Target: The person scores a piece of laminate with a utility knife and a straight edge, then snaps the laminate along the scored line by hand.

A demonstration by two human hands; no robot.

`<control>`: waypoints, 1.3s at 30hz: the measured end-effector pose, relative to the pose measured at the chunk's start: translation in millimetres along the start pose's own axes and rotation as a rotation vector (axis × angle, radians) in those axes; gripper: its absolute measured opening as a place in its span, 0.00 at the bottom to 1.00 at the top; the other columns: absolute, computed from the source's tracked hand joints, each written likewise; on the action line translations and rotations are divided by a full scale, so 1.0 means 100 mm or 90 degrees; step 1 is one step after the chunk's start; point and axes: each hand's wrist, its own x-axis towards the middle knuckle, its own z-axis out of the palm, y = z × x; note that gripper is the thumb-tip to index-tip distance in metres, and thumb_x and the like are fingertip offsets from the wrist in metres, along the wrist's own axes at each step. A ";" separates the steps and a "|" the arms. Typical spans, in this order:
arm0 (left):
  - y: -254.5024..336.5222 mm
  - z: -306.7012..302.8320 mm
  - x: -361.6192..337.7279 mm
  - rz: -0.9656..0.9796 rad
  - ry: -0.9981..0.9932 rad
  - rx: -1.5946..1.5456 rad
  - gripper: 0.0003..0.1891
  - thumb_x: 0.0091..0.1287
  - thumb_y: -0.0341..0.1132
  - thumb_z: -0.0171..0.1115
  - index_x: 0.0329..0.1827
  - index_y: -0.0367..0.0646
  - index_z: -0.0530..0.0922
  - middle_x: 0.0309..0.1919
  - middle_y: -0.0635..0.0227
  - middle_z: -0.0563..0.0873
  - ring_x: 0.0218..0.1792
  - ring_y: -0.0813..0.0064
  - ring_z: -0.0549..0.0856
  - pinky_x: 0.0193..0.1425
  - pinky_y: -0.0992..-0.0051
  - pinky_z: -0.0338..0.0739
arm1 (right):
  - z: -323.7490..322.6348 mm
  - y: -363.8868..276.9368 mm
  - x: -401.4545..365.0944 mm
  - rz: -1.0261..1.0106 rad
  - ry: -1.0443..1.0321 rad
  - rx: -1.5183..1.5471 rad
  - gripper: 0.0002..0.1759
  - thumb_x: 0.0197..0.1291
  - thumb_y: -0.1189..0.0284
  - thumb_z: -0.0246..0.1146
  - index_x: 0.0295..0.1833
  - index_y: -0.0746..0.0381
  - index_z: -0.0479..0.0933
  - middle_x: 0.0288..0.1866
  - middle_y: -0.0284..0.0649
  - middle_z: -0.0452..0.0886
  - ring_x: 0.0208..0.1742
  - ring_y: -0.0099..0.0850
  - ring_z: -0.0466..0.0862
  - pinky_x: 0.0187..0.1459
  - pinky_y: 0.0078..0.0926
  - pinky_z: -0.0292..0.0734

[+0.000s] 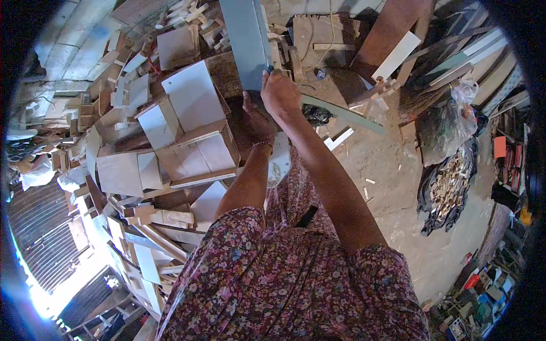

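Observation:
A long grey-painted board extends away from me at the top centre, its near end close to both hands. My right hand is closed in a fist by the board's near right corner. A small dark piece shows above its knuckles, but what it grips is mostly hidden. My left hand lies in shadow just below the board's near end, thumb pointing up and a thin bracelet at the wrist. The left fingers are too dark and covered to make out. A narrow grey-green strip slants down to the right beyond my right wrist.
Stacked wooden boxes with white panels crowd the left side, with loose offcuts around them. A reddish-brown board leans at the upper right. On the floor at right lie a clear plastic bag and a dark sack of wood scraps.

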 end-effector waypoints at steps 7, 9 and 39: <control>0.49 -0.25 -0.08 -0.011 -0.103 0.035 0.19 0.63 0.34 0.38 0.57 0.40 0.56 0.52 0.60 0.65 0.49 0.67 0.68 0.50 0.74 0.61 | 0.21 0.47 -0.77 -0.055 0.024 -0.047 0.18 0.56 0.61 0.43 0.31 0.66 0.66 0.15 0.51 0.72 0.19 0.46 0.75 0.20 0.40 0.71; 0.50 -0.23 -0.10 -0.005 -0.100 0.119 0.19 0.63 0.33 0.37 0.57 0.40 0.56 0.53 0.59 0.64 0.48 0.64 0.69 0.49 0.73 0.63 | 0.24 0.51 -0.84 -0.075 0.046 -0.095 0.17 0.56 0.61 0.44 0.32 0.66 0.65 0.14 0.51 0.72 0.18 0.45 0.75 0.18 0.39 0.70; 0.49 -0.31 -0.19 0.127 0.076 0.260 0.29 0.55 0.30 0.49 0.61 0.50 0.50 0.49 0.46 0.61 0.50 0.50 0.62 0.53 0.63 0.57 | 0.14 0.32 -0.72 -0.082 0.041 0.004 0.13 0.57 0.64 0.43 0.37 0.65 0.60 0.18 0.55 0.72 0.20 0.49 0.74 0.21 0.42 0.70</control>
